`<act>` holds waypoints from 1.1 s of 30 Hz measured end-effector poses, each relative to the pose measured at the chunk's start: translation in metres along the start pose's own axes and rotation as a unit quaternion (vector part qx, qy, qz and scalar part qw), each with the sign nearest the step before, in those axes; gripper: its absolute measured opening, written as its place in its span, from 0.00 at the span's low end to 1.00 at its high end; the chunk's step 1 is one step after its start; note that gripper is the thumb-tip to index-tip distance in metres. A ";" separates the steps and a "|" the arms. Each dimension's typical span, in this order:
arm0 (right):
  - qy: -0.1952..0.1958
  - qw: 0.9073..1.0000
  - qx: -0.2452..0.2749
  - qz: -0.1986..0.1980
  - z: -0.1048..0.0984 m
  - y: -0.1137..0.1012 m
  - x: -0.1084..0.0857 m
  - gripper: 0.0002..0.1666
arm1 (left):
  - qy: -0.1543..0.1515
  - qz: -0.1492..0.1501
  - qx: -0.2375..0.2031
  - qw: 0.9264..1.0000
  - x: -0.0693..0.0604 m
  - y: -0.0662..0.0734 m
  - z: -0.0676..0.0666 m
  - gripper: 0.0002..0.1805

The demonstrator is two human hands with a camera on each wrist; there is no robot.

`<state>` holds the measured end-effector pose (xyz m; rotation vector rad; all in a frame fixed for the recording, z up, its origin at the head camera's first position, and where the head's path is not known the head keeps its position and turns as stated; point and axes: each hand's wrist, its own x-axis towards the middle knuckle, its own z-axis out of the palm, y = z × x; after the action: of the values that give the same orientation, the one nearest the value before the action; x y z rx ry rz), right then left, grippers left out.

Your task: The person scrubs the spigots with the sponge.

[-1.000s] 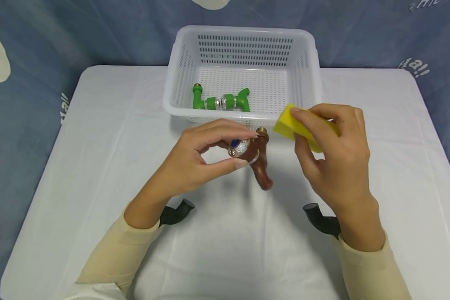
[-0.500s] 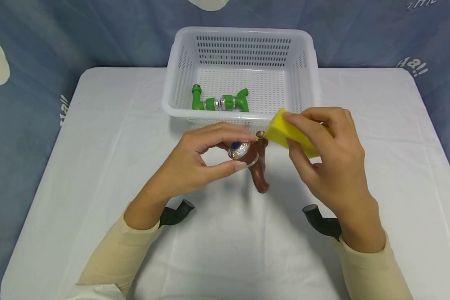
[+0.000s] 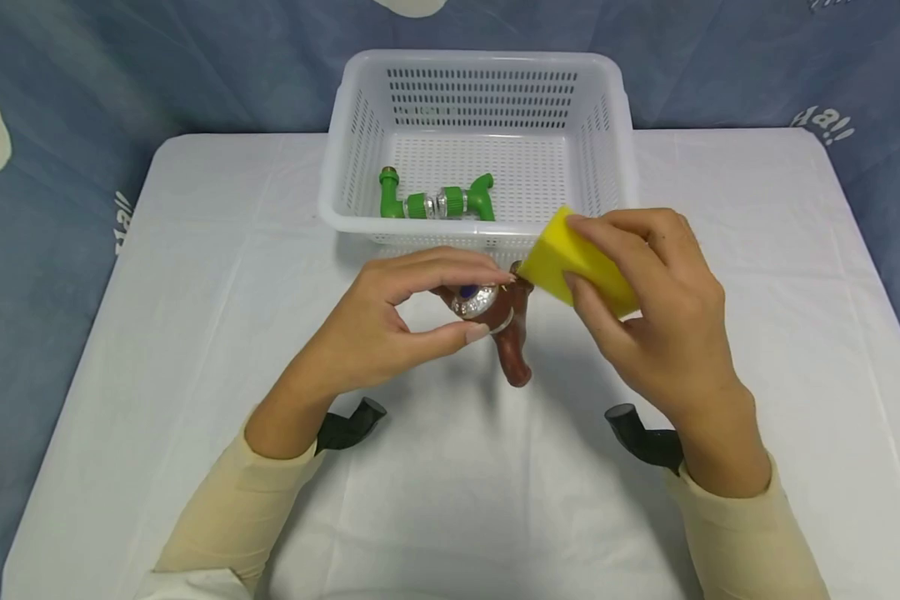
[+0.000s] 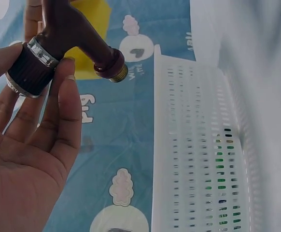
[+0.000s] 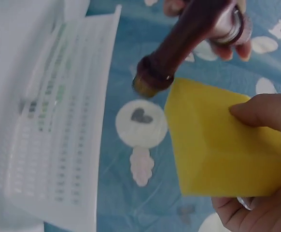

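My left hand (image 3: 378, 321) grips a brown faucet (image 3: 512, 354) by its round knob, which has a silvery rim and a blue centre. Its spout points toward me, and the brass threaded end (image 4: 119, 73) points away, toward the basket. A yellow sponge block (image 3: 581, 262) is pinched between the thumb and fingers of my right hand (image 3: 663, 304). One corner of the sponge lies right beside the threaded end; whether they touch I cannot tell. In the right wrist view the sponge (image 5: 222, 145) sits just below the faucet's inlet pipe (image 5: 179, 46).
Behind my hands a white perforated basket (image 3: 480, 227) stands on the white-covered table (image 3: 450, 500). Two green faucets (image 3: 393, 200) (image 3: 468, 200) lie inside it. A black curved piece (image 3: 352, 425) sticks out at each wrist. Blue patterned cloth (image 3: 255, 67) hangs beyond the table.
My right hand has moved left with the sponge, bringing it up to the faucet's threaded end, and the sponge has turned to show a broader face. The left hand has barely moved.
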<state>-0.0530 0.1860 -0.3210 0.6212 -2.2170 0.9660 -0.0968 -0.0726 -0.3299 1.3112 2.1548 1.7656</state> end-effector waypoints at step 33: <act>0.106 0.991 0.063 0.058 0.000 0.000 0.000 0.27 | 0.088 -0.019 -0.181 0.979 -0.002 -0.004 -0.012 0.22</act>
<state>-0.0533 0.1862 -0.3212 0.4261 -2.0326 1.1825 -0.1041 -0.0832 -0.3304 1.0539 1.7957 2.1972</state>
